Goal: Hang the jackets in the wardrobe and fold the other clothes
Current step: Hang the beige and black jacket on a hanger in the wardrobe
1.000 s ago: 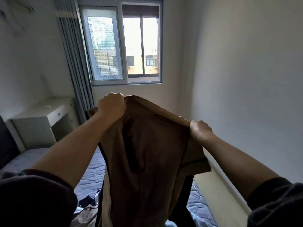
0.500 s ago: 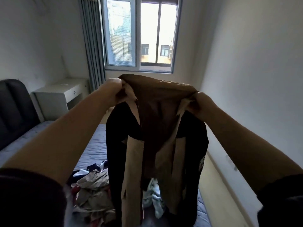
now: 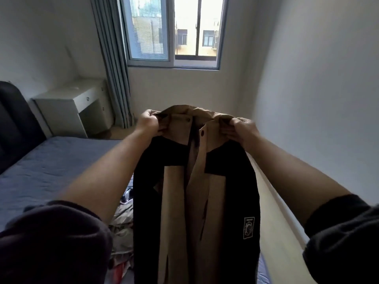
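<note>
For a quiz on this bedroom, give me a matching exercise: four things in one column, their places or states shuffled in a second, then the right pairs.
Things
1. jacket
2. pile of clothes
3. desk
4. curtain

Places or states
A. hangs left of the window
B. stands in the corner beside the headboard
C. gripped near the collar by the left hand and the right hand
D. lies on the bed

Pairs: 1-C, 2-D, 3-B, 4-A
</note>
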A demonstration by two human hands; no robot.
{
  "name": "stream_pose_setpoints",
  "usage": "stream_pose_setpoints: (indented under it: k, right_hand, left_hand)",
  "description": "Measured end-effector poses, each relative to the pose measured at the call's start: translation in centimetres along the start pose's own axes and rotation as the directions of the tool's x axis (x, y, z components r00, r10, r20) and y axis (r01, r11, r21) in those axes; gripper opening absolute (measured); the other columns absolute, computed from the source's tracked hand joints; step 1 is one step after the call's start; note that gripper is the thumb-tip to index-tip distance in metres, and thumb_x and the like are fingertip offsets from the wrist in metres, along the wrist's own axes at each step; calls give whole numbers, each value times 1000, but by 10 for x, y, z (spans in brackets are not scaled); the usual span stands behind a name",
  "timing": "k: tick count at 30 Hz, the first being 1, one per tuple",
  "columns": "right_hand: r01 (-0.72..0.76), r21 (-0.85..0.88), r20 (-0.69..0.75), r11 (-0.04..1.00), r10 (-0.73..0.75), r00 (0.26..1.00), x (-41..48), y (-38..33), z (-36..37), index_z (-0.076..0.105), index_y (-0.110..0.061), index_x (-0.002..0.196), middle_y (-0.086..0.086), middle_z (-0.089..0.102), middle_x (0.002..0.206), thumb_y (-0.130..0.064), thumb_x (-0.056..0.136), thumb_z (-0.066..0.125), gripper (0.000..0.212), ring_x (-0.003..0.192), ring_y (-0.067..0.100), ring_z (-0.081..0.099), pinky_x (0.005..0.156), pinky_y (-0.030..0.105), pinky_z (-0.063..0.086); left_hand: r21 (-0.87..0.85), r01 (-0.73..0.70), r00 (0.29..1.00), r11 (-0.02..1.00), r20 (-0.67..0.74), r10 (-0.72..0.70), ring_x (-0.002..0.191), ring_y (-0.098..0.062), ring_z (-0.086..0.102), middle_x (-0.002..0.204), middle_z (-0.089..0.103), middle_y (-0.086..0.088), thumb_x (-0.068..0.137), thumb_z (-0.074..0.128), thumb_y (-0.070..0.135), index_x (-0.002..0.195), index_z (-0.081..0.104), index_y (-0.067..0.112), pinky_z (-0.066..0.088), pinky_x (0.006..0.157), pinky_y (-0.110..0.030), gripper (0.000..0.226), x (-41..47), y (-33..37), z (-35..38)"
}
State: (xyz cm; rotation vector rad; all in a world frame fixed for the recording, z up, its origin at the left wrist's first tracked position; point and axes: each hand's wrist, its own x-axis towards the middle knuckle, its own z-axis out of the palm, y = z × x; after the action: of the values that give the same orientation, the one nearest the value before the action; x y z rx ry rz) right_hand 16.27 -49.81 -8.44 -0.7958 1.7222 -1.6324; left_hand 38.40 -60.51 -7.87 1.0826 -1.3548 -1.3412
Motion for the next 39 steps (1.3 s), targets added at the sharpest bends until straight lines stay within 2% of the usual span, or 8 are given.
stream_pose_setpoints:
  k: [6, 8, 11, 16, 22, 31, 36, 39]
  right_hand:
    - [-23, -146, 92, 989, 37, 995, 130, 85, 46, 59, -17, 95, 2, 61, 88, -15, 95, 56, 4, 74, 10, 60, 67, 23, 51]
    - [-39, -281, 94, 959, 68, 993, 164, 128, 58, 58, -17, 117, 1, 61, 100, -18, 93, 59, 25, 87, 13, 61, 76, 26, 52]
    - [-160, -359, 62, 919, 195, 979, 178, 200, 71, 45, -15, 139, 1, 55, 115, -20, 91, 60, 50, 106, 17, 57, 99, 37, 48]
    - [-369, -381, 78, 848, 427, 901, 159, 308, 77, 51, -8, 133, 6, 60, 113, -20, 90, 64, 47, 98, 15, 57, 93, 35, 48]
    - [-479, -411, 47, 775, 543, 838, 107, 413, 71, 65, -7, 116, -2, 63, 90, -17, 86, 69, 32, 82, 7, 58, 88, 35, 51]
    - [-628, -532, 56, 568, 764, 643, -4, 601, 48, 66, -12, 116, 3, 65, 101, -22, 87, 68, 31, 96, 14, 59, 95, 37, 51]
    - [-668, -589, 17, 455, 834, 552, -35, 690, 46, 63, -10, 120, 9, 63, 121, -18, 89, 60, 32, 105, 19, 58, 95, 43, 51]
    - [-873, -310, -143, 377, 889, 435, -39, 721, 52, 51, -6, 133, 13, 57, 128, -15, 89, 61, 45, 112, 25, 56, 95, 42, 51]
  left_hand:
    - [110, 185, 957, 977, 207, -205, 94, -17, 56, 94, 59, -2, 95, 47, 10, 99, 54, 23, 45, 77, -33, 15, 125, -87, 28]
    - [192, 264, 895, 945, 317, -314, 107, -17, 53, 110, 57, -1, 96, 40, 10, 116, 51, 24, 39, 89, -40, 26, 154, -124, 33]
    - [294, 388, 797, 874, 370, -478, 122, -17, 47, 124, 50, 4, 98, 39, 14, 98, 50, 26, 35, 101, -46, 16, 169, -190, 37]
    - [361, 570, 689, 738, 279, -669, 106, -18, 56, 118, 49, 3, 98, 45, 15, 117, 46, 28, 44, 78, -37, 23, 149, -294, 26]
    - [384, 682, 596, 622, 201, -777, 119, -25, 55, 138, 49, -3, 98, 46, 14, 143, 38, 16, 43, 91, -40, 45, 90, -400, 10]
    - [395, 846, 360, 357, 70, -930, 108, -22, 60, 128, 53, 0, 99, 45, 16, 134, 48, 20, 42, 82, -33, 36, -46, -582, 0]
    - [386, 918, 129, 87, -84, -988, 82, -20, 63, 99, 67, -3, 93, 49, 34, 93, 62, 16, 44, 75, -32, 23, -98, -666, -7]
    - [267, 964, 19, -14, -119, -993, 89, -21, 63, 107, 66, -5, 85, 63, 48, 116, 57, 15, 47, 69, -32, 46, -125, -702, -13]
